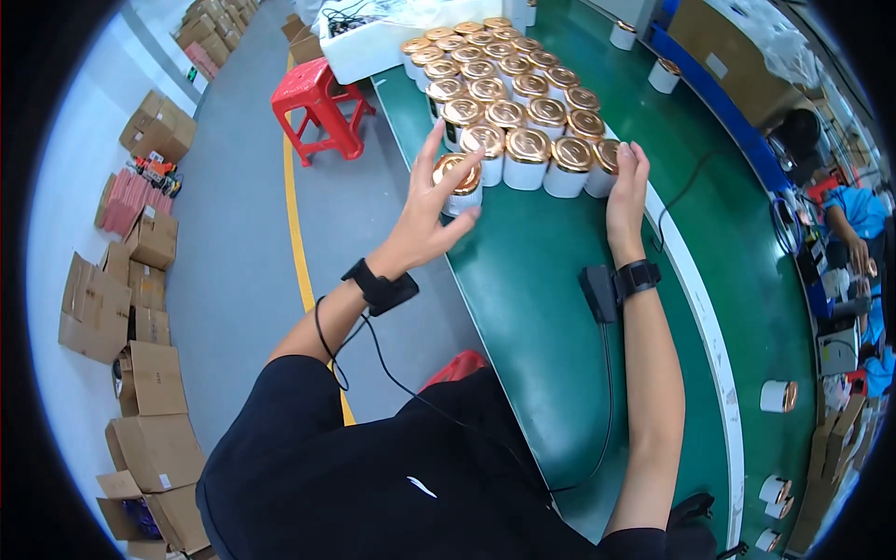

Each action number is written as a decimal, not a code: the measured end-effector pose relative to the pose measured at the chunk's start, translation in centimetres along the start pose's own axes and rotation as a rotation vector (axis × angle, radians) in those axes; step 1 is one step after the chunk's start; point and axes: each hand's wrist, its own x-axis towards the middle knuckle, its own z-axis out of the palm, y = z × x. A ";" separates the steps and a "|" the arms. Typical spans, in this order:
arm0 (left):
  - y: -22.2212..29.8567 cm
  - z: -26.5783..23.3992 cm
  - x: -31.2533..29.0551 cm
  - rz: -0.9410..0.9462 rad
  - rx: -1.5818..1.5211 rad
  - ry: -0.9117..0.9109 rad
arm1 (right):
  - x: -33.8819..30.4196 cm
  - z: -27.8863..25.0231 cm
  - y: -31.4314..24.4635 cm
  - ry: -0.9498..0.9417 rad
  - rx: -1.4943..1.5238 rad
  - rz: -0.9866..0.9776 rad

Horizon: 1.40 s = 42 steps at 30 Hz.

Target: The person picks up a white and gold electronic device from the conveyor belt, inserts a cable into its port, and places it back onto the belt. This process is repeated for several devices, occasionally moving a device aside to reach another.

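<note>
Many white jars with shiny copper-coloured lids stand upright in a tight block (527, 154) on the green tabletop (532, 280). My left hand (425, 215) is at the block's near left corner, its fingers spread apart around one front jar (462, 198). A finger lies over that jar's lid, and I cannot tell how firmly it touches. On the other side, my right hand (627, 201) is upright with fingers stretched out, flat against or just beside the end jar (602, 173) of the front row. A black device is strapped to each wrist.
A white foam box (359, 47) with cables stands beyond the jars. Left of the table are a red stool (320, 107) and cardboard boxes (154, 411). Past a white strip (714, 345), a green belt-like surface carries a few jars (777, 397). Co-workers (854, 219) sit far right.
</note>
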 end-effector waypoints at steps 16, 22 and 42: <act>0.0 3.1 0.3 -0.302 -0.371 0.200 | 2.8 3.6 0.7 0.187 0.315 0.245; 2.4 4.3 0.5 -0.293 -0.366 0.149 | 1.1 5.1 -0.2 0.386 0.118 0.169; 3.6 5.0 2.5 0.048 0.540 -0.046 | 0.7 3.9 -1.2 0.177 -0.079 0.061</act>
